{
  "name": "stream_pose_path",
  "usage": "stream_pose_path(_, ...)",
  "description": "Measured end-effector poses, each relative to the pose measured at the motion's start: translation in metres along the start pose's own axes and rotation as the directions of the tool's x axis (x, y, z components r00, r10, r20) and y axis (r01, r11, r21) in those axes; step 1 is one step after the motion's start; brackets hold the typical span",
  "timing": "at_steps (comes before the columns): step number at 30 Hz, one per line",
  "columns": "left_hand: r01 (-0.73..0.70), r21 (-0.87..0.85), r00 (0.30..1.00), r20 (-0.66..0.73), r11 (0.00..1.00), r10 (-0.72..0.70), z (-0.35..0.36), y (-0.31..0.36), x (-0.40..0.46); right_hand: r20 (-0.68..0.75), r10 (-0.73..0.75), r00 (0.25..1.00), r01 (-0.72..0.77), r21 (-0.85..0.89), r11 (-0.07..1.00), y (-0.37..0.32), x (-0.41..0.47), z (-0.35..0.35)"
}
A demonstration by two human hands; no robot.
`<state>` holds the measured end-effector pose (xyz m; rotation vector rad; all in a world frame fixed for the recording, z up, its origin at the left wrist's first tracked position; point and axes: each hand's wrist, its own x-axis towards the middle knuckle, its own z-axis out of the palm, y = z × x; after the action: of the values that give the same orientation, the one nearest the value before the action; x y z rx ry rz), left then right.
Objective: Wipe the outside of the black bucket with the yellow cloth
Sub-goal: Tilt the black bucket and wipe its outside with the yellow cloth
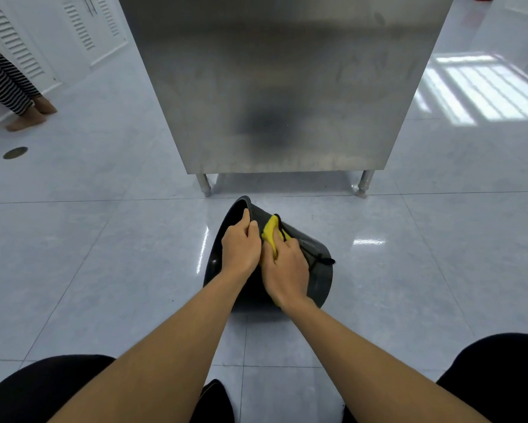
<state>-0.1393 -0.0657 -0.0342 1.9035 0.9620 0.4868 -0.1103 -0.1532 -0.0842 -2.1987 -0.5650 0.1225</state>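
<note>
Nearest the camera: two bare forearms reach out from 6 o'clock between dark-clad knees at 7 and 5 o'clock, over the pale glossy tiled floor (104, 254).
Right hand (287, 270): pressed palm-down on the yellow cloth (271, 232), fingers curled over it so the cloth is pinned against the bucket wall; yellow shows past the fingertips towards 12 o'clock and a sliver by the wrist.
Left hand (239, 245): closed around the bucket's rim, thumb outside and fingertips hooked over the lip, steadying it.
Black bucket (320, 279): at frame centre, lying tipped on the floor, mouth towards 10 o'clock, base towards 4 o'clock, its upper side wall facing the hands; a thin handle with a dark grip (325, 260) lies along the wall at 3 o'clock of the right hand.
Handling, bucket: looks like light, stiff plastic with a smooth wall; on this shiny floor it would likely roll or slide under pressure, so the rim is the sensible hold.
Handling, cloth: soft and limp, it bunches under the palm; flat, firm pressure should keep it from slipping off.
Loose handle: may swing into the wiping path.
Beyond: a steel cabinet (281, 87) on short legs at 12 o'clock, just past the bucket.
Far left: a person's striped trouser legs (3, 83) at 10 o'clock, well apart.
</note>
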Motion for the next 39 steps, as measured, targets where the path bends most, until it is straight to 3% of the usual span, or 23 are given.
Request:
stream_pose_path(3, -0.038, -0.033, 0.999, -0.039, 0.999, 0.037, -0.001, -0.003, 0.000, -0.003, -0.127, 0.992, 0.127, 0.038, 0.991, -0.002, -0.002, 0.007)
stream_pose_path(6, -0.048, -0.030, 0.998, -0.028, 0.998, 0.048, 0.000, -0.001, -0.005, -0.039, -0.153, 0.988, 0.154, 0.022, 0.988, 0.006, -0.003, 0.006)
stream_pose_path(14, 0.016, -0.129, 0.998, -0.066, 0.991, -0.025, 0.001, -0.007, -0.008, -0.034, 0.105, 0.994, -0.107, -0.073, 0.992, 0.025, -0.001, -0.003)
stream_pose_path(17, 0.044, -0.120, 0.991, -0.119, 0.992, -0.058, 0.000, -0.009, -0.008, -0.014, 0.132, 0.991, -0.132, -0.078, 0.988, 0.021, 0.001, -0.004)
stream_pose_path(22, 0.024, -0.066, 0.988, -0.149, 0.998, -0.034, -0.003, -0.009, -0.007, 0.012, -0.026, 1.000, 0.026, 0.012, 1.000, 0.007, -0.001, 0.008)
stream_pose_path(28, -0.115, 0.099, 0.987, -0.105, 0.988, 0.126, -0.003, -0.005, -0.008, -0.026, -0.147, 0.989, 0.149, 0.219, 0.964, -0.004, -0.006, 0.011)
stream_pose_path(31, -0.123, 0.187, 0.991, -0.038, 0.975, 0.132, -0.001, -0.007, -0.014, -0.045, -0.166, 0.985, 0.171, 0.124, 0.977, 0.005, -0.003, 0.004)
stream_pose_path(35, -0.082, 0.218, 0.997, 0.008, 0.973, 0.082, 0.000, -0.013, -0.018, -0.028, 0.004, 1.000, -0.009, -0.177, 0.984, 0.027, -0.003, -0.002)
stream_pose_path(39, -0.043, 0.164, 0.999, 0.017, 0.986, 0.041, -0.002, -0.016, -0.013, 0.002, 0.199, 0.980, -0.190, -0.287, 0.939, 0.056, -0.006, -0.004)
